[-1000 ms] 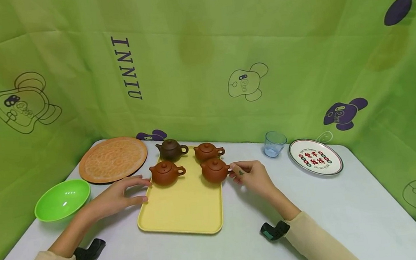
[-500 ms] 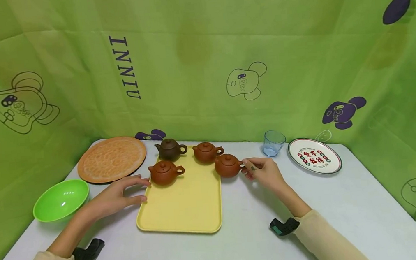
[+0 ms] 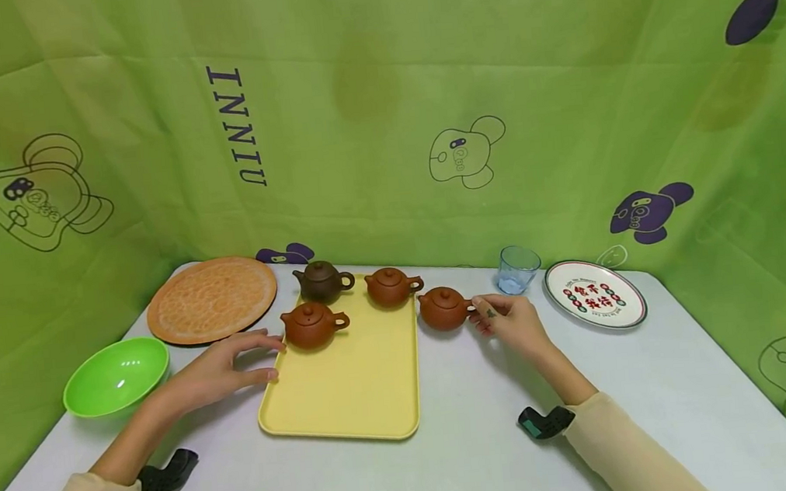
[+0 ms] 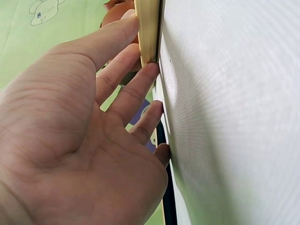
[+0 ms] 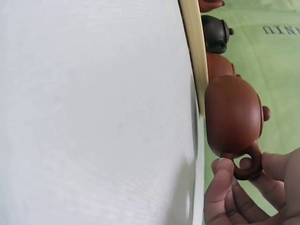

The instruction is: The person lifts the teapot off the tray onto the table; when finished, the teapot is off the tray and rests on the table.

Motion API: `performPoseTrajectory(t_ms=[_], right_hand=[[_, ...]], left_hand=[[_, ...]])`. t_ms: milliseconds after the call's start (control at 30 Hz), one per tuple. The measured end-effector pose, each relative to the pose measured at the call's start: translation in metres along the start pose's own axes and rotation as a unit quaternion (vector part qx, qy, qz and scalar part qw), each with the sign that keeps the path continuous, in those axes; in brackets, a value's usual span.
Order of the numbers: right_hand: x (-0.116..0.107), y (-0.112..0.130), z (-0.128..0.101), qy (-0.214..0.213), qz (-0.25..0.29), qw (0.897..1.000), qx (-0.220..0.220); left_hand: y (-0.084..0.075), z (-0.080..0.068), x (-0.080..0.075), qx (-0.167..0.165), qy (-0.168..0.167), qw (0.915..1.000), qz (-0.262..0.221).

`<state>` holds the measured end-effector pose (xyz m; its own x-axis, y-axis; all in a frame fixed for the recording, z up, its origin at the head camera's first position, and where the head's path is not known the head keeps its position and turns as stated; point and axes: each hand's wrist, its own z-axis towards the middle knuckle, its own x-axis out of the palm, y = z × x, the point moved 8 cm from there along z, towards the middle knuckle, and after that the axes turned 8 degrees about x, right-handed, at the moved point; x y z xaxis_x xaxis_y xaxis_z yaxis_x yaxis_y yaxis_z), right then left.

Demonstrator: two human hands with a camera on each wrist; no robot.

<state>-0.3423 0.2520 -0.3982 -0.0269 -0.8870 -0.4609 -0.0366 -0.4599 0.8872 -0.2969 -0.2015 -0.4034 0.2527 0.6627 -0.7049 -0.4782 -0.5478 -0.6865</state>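
My right hand point(image 3: 512, 325) pinches the loop handle of a reddish-brown teapot point(image 3: 444, 309), just right of the yellow tray point(image 3: 351, 405). In the right wrist view this teapot point(image 5: 234, 117) is upright, its base at or barely above the table; I cannot tell which. My left hand point(image 3: 218, 374) rests at the tray's left edge; in the left wrist view its fingertips point(image 4: 149, 70) touch the tray rim point(image 4: 148, 33). Standing on the tray are a dark brown teapot point(image 3: 321, 281), a reddish-brown one point(image 3: 310, 327) at left, and another reddish-brown teapot point(image 3: 388, 287) at the back right.
A green bowl point(image 3: 117, 375) and a round orange-brown mat point(image 3: 211, 299) lie left of the tray. Towards the back right stand a blue glass point(image 3: 517, 270) and a white plate point(image 3: 597, 295) with red lettering. Green printed cloth point(image 3: 354, 124) encloses the table.
My right hand has carried the pinched teapot rightward, from over the tray's right side to beyond its edge. The left hand has stayed in place at the tray.
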Motion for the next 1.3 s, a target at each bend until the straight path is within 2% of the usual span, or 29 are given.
performPoseTrajectory(t_ms=[433,1300], right_hand=[[-0.009,-0.016,0.01,-0.012,-0.008,1.0,0.023],[-0.017,-0.022,0.016,-0.016,0.004,0.999,0.041]], left_hand=[[0.0,-0.002,0.0,-0.001,-0.001,1.0,-0.009],[0.004,-0.001,0.001,0.003,0.001,0.9999,-0.015]])
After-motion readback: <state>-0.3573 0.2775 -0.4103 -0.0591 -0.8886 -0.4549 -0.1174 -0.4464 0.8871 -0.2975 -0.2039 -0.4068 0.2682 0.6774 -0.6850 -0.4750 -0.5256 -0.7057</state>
